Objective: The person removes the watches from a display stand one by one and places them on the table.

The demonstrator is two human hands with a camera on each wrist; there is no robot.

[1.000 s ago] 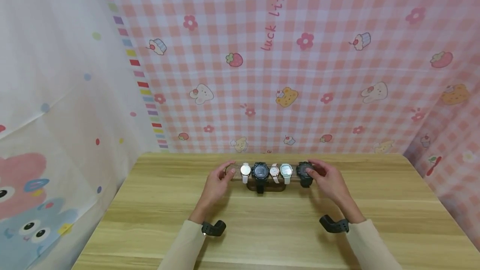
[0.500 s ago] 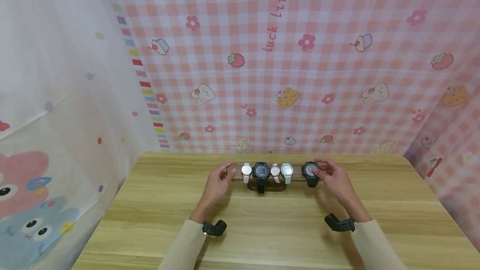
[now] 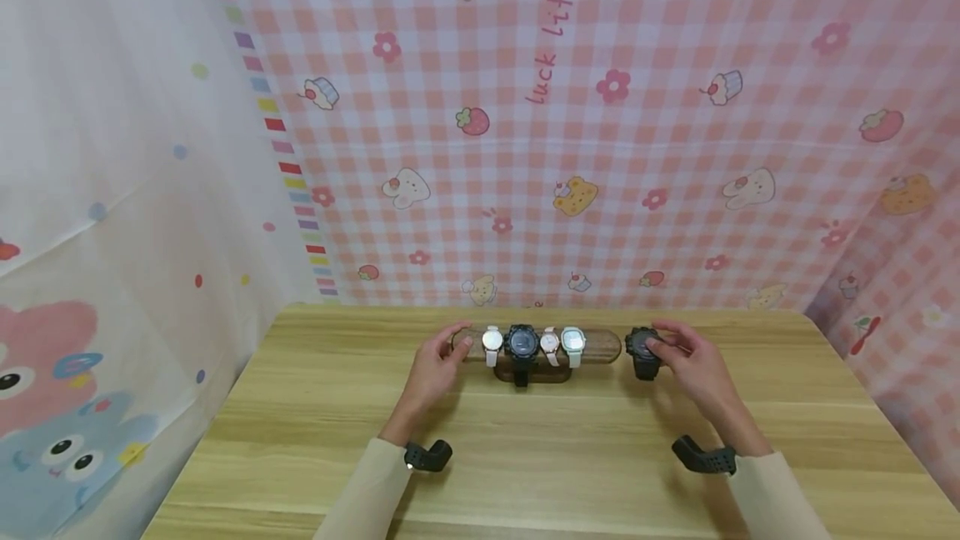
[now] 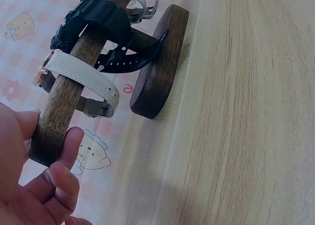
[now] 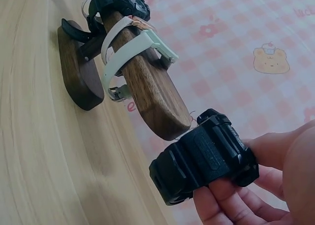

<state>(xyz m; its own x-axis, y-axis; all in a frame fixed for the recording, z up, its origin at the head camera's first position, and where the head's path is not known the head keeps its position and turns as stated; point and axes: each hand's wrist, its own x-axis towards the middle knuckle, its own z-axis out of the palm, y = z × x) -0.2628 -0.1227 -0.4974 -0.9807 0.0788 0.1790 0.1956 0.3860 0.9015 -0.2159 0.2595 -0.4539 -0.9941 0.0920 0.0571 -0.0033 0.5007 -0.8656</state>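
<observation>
Left hand (image 3: 437, 365), just left of centre in the head view: thumb and fingers are closed about the left end of the bar (image 3: 603, 347). Right hand (image 3: 696, 367), right of centre: thumb and fingertips pinch the held watch (image 3: 642, 359), black, its strap looped, off the bar and just beside its bare right end. A slack pinch could drop this watch onto the table (image 3: 525, 457); a bump from it, or a tug by the left hand, could tilt the bar on its foot (image 3: 553, 376) and let the others slide. Counts: two hands; one bar; one foot; five watches, one held and four on the bar, left to right the white watch (image 3: 492, 342), black watch (image 3: 521, 342), pink watch (image 3: 550, 342) and mint watch (image 3: 573, 341); two wristbands (image 3: 429, 456), lower frame.
</observation>
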